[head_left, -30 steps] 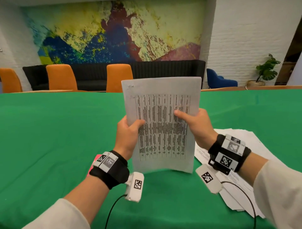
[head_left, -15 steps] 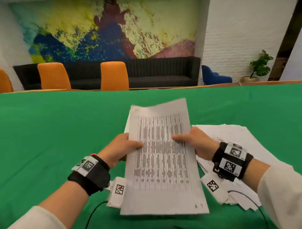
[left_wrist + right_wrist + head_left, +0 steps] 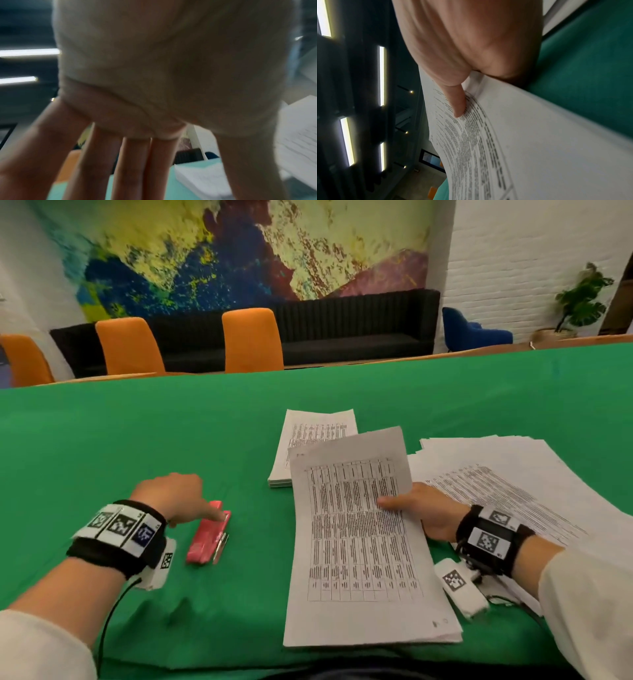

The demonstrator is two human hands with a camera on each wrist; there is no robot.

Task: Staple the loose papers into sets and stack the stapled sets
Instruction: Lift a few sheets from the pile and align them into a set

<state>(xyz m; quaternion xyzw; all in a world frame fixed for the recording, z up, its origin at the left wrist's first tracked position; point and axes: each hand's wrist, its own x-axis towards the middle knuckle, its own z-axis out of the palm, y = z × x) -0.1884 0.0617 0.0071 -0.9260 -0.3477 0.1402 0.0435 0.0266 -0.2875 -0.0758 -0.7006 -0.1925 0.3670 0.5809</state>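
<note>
My right hand (image 3: 404, 505) pinches a set of printed papers (image 3: 359, 542) at its right edge, thumb (image 3: 457, 105) on top and fingers underneath. The set's near end lies on the green table (image 3: 137, 440) and its far end curls upward. My left hand (image 3: 191, 501) reaches over a pink-red stapler (image 3: 207, 537) that lies left of the set. Its straight fingers (image 3: 133, 169) point downward, and one fingertip touches the stapler's far end. A neat stack of paper sets (image 3: 315, 446) lies behind the held set. A spread pile of loose sheets (image 3: 513, 481) lies to the right.
Orange chairs (image 3: 251, 340) stand beyond the table's far edge, with a black sofa (image 3: 342, 326) behind them against a painted wall. Bare green cloth stretches across the left and far parts of the table. Sensor cables hang from both wrists.
The paper set went from upright in both hands down onto the table. My left hand let go of it and moved left to the stapler. My right hand kept its hold.
</note>
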